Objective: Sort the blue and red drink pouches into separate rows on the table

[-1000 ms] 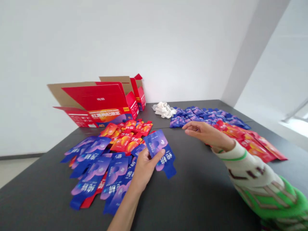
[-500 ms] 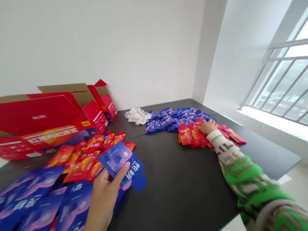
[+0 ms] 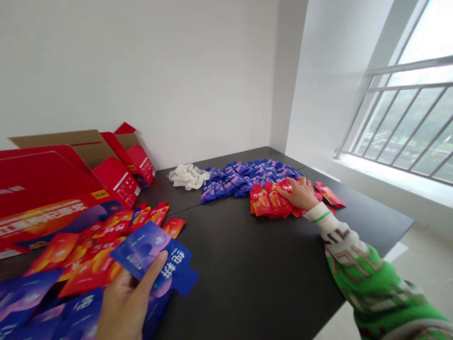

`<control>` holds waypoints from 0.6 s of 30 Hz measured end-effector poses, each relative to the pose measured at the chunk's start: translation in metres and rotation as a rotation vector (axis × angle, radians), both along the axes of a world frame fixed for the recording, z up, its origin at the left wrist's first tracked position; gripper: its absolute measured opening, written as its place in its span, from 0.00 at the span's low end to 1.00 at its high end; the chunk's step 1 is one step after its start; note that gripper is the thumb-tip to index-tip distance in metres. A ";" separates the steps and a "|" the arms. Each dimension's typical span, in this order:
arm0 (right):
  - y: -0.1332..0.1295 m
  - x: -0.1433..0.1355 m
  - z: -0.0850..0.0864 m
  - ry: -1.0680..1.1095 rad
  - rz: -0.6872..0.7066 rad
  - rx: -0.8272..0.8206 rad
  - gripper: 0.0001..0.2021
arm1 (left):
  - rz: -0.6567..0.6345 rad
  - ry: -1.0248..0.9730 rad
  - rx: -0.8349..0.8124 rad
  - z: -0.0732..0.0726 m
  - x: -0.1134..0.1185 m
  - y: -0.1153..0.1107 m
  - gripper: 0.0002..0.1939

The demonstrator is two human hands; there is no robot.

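**Smooth film and cardboard on a satin-dark table**

Near left and far, the blue packets look like smooth plastic film, softly glossy; the red packets look shinier. At left, the cardboard boxes are smooth red outside, matt brown inside. The sleeve is matt knit, the far-right railing smooth metal.

Right sleeve: green, cream, brown blocky pattern; whitish cuff, thin green stripe across.

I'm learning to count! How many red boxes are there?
2: the front box at the left, and the back box just behind it. Another could be hidden behind them.
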State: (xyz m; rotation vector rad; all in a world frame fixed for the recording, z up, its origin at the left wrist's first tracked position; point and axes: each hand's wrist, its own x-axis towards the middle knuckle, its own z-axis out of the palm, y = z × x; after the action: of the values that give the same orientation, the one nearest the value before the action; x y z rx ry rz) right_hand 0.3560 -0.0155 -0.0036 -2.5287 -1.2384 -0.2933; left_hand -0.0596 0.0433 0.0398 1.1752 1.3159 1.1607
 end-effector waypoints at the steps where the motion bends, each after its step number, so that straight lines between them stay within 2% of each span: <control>1: 0.003 -0.009 0.000 -0.050 0.108 0.039 0.35 | 0.000 0.004 -0.001 0.000 0.001 0.000 0.24; 4: 0.019 -0.037 -0.002 -0.158 0.488 0.032 0.34 | -0.014 0.016 0.001 -0.001 0.003 0.000 0.24; 6: 0.029 -0.051 -0.005 -0.153 0.617 -0.055 0.31 | -0.020 0.032 0.002 -0.001 0.003 0.000 0.24; 9: 0.037 -0.056 -0.009 -0.082 0.656 -0.190 0.24 | 0.011 0.047 -0.016 -0.003 0.004 0.000 0.23; 13: 0.029 -0.044 -0.011 -0.054 0.662 -0.223 0.21 | 0.051 0.026 -0.033 -0.006 0.005 0.005 0.25; 15: 0.023 -0.041 -0.007 -0.040 0.669 -0.232 0.20 | 0.067 0.030 -0.008 -0.007 0.006 0.006 0.24; 18: 0.012 -0.041 0.007 0.000 0.686 -0.193 0.22 | 0.135 0.047 0.034 -0.006 0.006 0.006 0.19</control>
State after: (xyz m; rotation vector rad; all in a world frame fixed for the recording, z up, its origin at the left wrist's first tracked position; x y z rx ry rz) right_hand 0.3147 -0.0033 0.0038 -2.0634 -2.1069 -0.0092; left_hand -0.0537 0.0489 0.0337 1.1589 1.4342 1.2636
